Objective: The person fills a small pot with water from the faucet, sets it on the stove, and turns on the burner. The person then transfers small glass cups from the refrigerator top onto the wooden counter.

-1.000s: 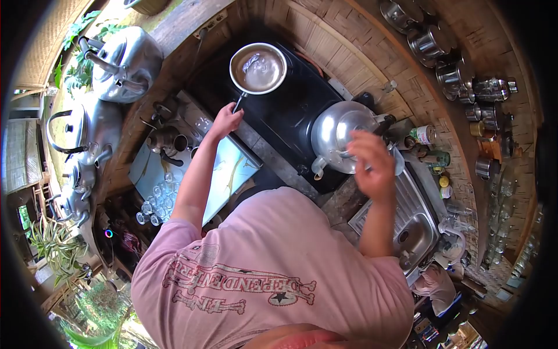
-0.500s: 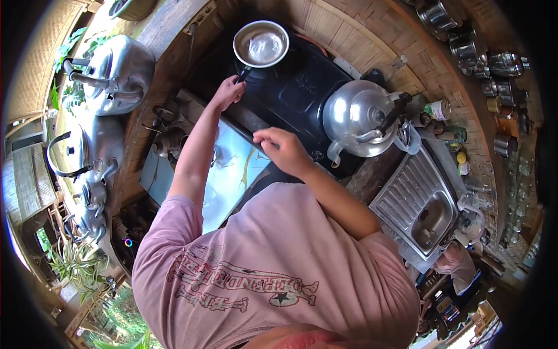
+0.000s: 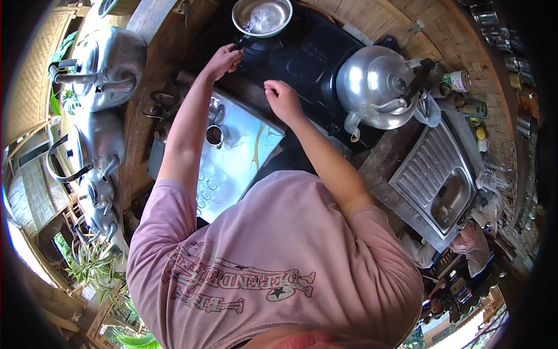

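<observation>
My left hand (image 3: 224, 61) is closed around the black handle (image 3: 241, 42) of a small metal saucepan (image 3: 263, 30). The pan's inside is shiny, and I cannot make out clearly what it contains. It stands at the far end of the black stove (image 3: 302, 55). Over the stove's near edge hovers my right hand (image 3: 283, 100), empty, its fingers loosely bent and touching nothing. To the right of that hand a large aluminium kettle (image 3: 372, 87) with a black handle sits on the stove.
A pale blue tabletop (image 3: 241, 151) carries a metal cup (image 3: 214, 135) and several glasses (image 3: 210, 185). More kettles (image 3: 110, 70) line the left ledge. At right is a steel sink (image 3: 450, 198), with jars (image 3: 459, 81) behind. Another person (image 3: 471, 247) is at lower right.
My right hand has moved forward toward the stove's edge and its fingers look more bent. My left hand keeps hold of the saucepan handle. The whole view has shifted, showing more of the blue tabletop.
</observation>
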The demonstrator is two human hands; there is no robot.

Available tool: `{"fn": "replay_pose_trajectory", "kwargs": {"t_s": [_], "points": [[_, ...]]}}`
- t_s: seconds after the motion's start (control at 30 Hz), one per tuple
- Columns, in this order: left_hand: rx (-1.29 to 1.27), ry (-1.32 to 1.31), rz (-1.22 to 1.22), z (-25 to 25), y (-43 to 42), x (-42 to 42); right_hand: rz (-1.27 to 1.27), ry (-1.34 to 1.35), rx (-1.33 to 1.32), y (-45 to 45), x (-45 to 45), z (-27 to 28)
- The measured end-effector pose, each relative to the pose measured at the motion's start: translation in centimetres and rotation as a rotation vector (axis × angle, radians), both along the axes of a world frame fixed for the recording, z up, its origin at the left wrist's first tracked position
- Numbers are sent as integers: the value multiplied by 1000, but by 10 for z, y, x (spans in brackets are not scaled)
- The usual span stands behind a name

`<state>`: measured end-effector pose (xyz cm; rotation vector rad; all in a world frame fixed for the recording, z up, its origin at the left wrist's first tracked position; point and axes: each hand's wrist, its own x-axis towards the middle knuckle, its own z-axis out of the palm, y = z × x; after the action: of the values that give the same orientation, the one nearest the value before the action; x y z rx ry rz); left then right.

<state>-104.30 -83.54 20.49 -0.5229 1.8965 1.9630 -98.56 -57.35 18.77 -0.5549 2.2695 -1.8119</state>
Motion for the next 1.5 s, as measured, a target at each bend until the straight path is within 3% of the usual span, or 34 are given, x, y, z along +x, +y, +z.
{"fn": "replay_pose_trajectory", "kwargs": {"t_s": [0.1,0.23,0.3,0.37,0.5,0.57,0.6,0.73,1.0,1.13,1.47,1.5], "points": [[-27,-12,-20,-3,-6,-2,-40,139,105,-1,-14,-7],[-122,-52,-79,3,-11,-5,-72,426,461,6,-34,-34],[-175,-47,-136,3,-16,-6,-30,393,548,7,-39,-39],[-308,-99,-23,12,-7,-3,0,396,694,6,-41,-40],[-266,-78,234,-4,-17,18,130,340,954,7,-40,-48],[-439,47,494,-37,-27,35,109,362,972,5,-38,-53],[-409,23,524,-63,-36,45,91,388,996,4,-36,-57],[-475,-90,284,-102,-31,70,97,419,1014,8,-36,-53],[-1156,-52,-117,-101,-10,62,-49,515,882,6,-28,-65],[-1069,-20,15,-116,-12,61,-155,551,878,4,-29,-65],[-1317,0,-207,-115,-4,51,-198,550,808,1,-26,-80],[-1043,-137,-39,-116,-6,47,-208,541,808,0,-25,-81]]}}
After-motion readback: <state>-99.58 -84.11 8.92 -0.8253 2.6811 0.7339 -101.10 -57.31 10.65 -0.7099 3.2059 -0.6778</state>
